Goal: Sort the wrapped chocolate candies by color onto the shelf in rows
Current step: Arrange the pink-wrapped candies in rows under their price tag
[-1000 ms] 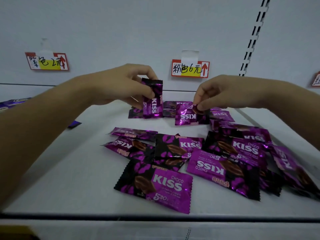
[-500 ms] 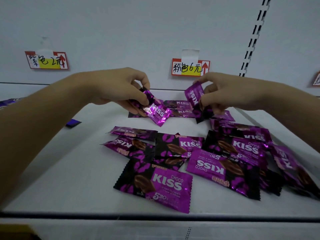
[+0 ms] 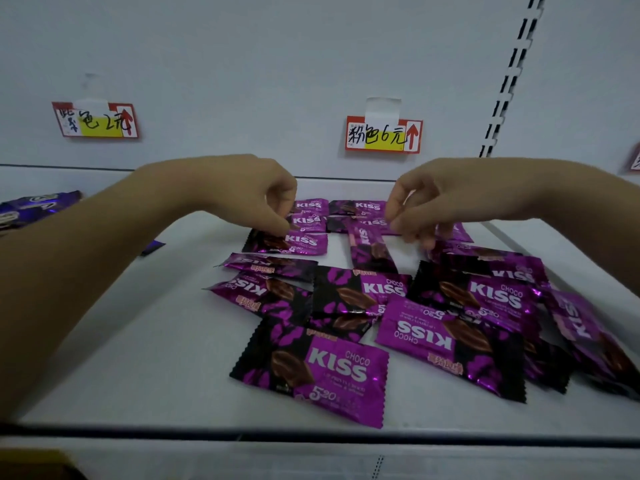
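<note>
Purple and black "KISS" wrapped candies lie on the white shelf (image 3: 138,341). Several are lined up flat in two short rows at the back (image 3: 356,206). My left hand (image 3: 249,195) pinches the upper left edge of a candy (image 3: 298,242) that lies flat at the front of the left row. My right hand (image 3: 426,206) holds the far end of another candy (image 3: 372,251), which points lengthwise toward me with its near end on the shelf. A loose pile of candies (image 3: 450,306) fills the middle and right, and the nearest candy (image 3: 318,372) is by the front edge.
Two red and yellow price tags hang on the back wall, one at the left (image 3: 95,119) and one at the centre (image 3: 382,135). Blue-purple wrappers (image 3: 34,206) lie at the far left, with a small one (image 3: 152,247) nearby. A dark rail (image 3: 311,433) marks the shelf's front edge.
My left hand has lowered its candy flat onto the shelf in front of the left row. My right hand has brought its candy down until it touches the shelf.
</note>
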A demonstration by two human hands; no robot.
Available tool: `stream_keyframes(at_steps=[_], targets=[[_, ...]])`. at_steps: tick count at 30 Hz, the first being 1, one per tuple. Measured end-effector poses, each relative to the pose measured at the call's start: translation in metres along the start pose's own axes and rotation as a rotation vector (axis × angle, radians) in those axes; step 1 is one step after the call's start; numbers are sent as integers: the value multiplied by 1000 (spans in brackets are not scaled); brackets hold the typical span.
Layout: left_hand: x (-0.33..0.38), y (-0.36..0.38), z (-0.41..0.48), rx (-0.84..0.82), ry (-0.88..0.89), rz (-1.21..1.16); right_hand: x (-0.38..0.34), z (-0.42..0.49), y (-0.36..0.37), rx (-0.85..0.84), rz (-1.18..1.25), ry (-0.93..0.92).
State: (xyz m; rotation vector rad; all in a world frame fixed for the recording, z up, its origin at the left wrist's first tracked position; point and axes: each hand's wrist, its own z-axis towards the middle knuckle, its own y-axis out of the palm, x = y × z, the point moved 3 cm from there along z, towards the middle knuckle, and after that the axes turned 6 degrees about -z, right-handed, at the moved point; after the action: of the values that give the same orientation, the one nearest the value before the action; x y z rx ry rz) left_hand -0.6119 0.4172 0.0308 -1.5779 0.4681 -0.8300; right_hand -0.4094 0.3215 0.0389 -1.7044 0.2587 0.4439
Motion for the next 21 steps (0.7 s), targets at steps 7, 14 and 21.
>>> stream_keyframes(at_steps=[7,14,21], targets=[[3,9,4,-116,116,-94,-12,5,18,-12,-445,-251],[2,10,6,-150,132,-126,-7,10,19,-1,-489,-209],[2,8,3,-163,112,-120,-8,16,28,196,-453,-176]])
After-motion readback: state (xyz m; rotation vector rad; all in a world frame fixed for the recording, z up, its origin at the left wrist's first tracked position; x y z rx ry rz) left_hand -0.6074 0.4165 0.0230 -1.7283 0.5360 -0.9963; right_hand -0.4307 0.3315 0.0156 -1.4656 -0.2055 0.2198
